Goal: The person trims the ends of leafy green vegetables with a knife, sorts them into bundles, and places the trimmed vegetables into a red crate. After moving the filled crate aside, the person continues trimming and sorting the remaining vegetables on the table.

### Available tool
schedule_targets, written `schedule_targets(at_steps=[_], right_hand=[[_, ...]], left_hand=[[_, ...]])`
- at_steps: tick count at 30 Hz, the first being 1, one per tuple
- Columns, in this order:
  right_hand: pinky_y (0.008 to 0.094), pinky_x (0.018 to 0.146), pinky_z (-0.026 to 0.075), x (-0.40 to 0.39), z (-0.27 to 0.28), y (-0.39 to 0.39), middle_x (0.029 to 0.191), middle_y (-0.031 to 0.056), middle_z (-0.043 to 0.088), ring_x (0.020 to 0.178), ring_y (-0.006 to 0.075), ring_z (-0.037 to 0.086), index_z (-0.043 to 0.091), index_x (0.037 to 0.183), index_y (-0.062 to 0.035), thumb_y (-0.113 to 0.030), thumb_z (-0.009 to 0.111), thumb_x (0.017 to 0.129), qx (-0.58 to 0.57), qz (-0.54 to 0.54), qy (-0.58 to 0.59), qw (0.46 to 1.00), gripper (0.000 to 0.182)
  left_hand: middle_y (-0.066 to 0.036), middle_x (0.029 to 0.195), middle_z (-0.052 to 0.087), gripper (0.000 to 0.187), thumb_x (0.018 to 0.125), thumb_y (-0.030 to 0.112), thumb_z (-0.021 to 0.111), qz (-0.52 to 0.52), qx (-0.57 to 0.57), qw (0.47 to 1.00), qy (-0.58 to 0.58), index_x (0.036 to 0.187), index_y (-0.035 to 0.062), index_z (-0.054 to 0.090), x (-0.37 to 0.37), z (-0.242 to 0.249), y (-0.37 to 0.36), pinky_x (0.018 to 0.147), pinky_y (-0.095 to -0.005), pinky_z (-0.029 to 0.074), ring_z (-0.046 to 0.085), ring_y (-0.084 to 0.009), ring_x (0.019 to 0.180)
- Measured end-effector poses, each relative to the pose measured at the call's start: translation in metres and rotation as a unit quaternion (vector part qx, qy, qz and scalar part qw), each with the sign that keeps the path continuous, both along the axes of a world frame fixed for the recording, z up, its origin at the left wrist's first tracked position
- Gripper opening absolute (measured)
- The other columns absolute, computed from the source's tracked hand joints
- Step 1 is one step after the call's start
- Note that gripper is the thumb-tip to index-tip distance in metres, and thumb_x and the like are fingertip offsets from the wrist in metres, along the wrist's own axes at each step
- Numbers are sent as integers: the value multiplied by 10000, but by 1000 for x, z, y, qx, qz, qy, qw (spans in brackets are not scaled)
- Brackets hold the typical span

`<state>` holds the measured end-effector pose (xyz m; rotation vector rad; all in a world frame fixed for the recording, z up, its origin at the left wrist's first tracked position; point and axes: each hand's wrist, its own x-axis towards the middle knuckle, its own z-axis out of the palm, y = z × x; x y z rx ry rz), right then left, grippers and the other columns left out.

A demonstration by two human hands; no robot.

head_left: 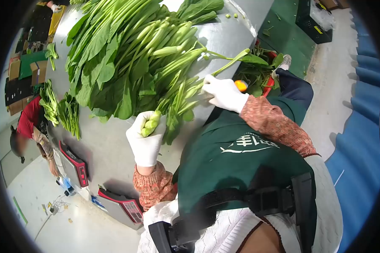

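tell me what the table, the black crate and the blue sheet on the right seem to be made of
The table looks like metal, probably stainless steel, smooth and softly shiny: grey with blurred bright reflections. The black crate looks like dull, rigid plastic, its walls straight-edged. The blue sheet could be fabric or plastic, fairly matte, with broad folds.

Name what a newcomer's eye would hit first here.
Probably the big heap of leafy green vegetables with pale stems, upper middle, on the grey metal table. Next, the white-gloved left hand just below it, gripping a small pale-green bunch. Then two red-and-grey tabletop scales, lower left, along the table's edge.
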<state>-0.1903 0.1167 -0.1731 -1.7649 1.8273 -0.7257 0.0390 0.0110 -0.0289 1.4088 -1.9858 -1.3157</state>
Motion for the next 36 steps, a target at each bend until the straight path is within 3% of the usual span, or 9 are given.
schedule_targets(at_steps=[3, 9, 11, 14, 17, 21, 27, 32, 36], right_hand=[[296, 636, 462, -6, 48, -8, 773, 89, 556, 678, 159, 544, 616, 895, -11, -120, 721, 825, 53, -62, -292, 953, 167], [292, 535, 388, 2, 126, -16, 653, 59, 483, 566, 131, 431, 604, 851, -1, -158, 737, 866, -74, -8, -284, 956, 207], [293, 572, 438, 1, 126, -13, 699, 69, 550, 587, 175, 505, 636, 911, -15, -106, 714, 852, -20, -35, -263, 964, 134], [326, 651, 517, 2, 104, -10, 802, 115, 641, 674, 268, 633, 660, 1012, -37, -27, 668, 810, -115, -65, -177, 975, 203], [366, 745, 557, 13, 113, -8, 926, 157, 681, 822, 342, 685, 657, 1101, -53, 38, 619, 757, -87, -51, -149, 984, 358], [402, 709, 549, 3, 57, -18, 958, 120, 685, 854, 346, 675, 661, 1095, -120, -20, 639, 762, -11, -143, -90, 986, 348], [420, 648, 525, 7, 23, -15, 958, 87, 558, 747, 333, 641, 627, 1063, -128, -87, 690, 751, 77, -54, 63, 994, 321], [404, 642, 502, 0, 21, -14, 895, 117, 567, 704, 319, 614, 623, 950, -59, -74, 701, 771, -61, -46, -41, 996, 195], [348, 690, 503, -13, 88, -20, 750, 130, 635, 714, 241, 633, 653, 911, 0, -174, 702, 859, 44, -75, -283, 955, 188]], left_hand=[[3, 859, 676, 228, 805, -14, 753, 4, 7, 1000, -16, 1024, 10, 694, 11, -1, -1, 711, -216, 489, 586, -61, 752], [-98, 1008, 709, 412, 738, -38, 793, -185, -142, 972, 14, 1131, 11, 682, -25, 2, 15, 840, -281, 515, 668, -193, 889], [-53, 954, 707, 333, 765, -40, 778, -160, -106, 981, 17, 1084, -4, 687, -26, 2, 12, 789, -260, 517, 646, -122, 829], [-9, 894, 693, 258, 802, -45, 745, -109, -29, 993, 42, 1052, -22, 687, -25, -3, 8, 749, -232, 511, 604, -50, 799], [-30, 904, 699, 254, 800, -43, 734, -143, 32, 988, 46, 1049, -31, 684, -30, 4, 8, 765, -236, 515, 626, -76, 811], [-55, 923, 706, 242, 798, -45, 716, -92, 90, 988, 88, 1036, -44, 678, -22, 11, 7, 780, -247, 517, 645, -106, 820], [-56, 914, 698, 223, 797, -61, 708, -21, 98, 990, 104, 1007, -14, 650, 11, 21, -12, 764, -236, 506, 609, -80, 803], [-89, 877, 676, 251, 772, -130, 629, 1, 44, 981, 190, 962, 23, 570, 32, 17, -17, 943, -360, 487, 650, -177, 916], [-76, 883, 672, 297, 746, -130, 667, 26, 25, 989, 143, 994, 20, 600, 34, 27, -15, 867, -323, 516, 650, -168, 870]])
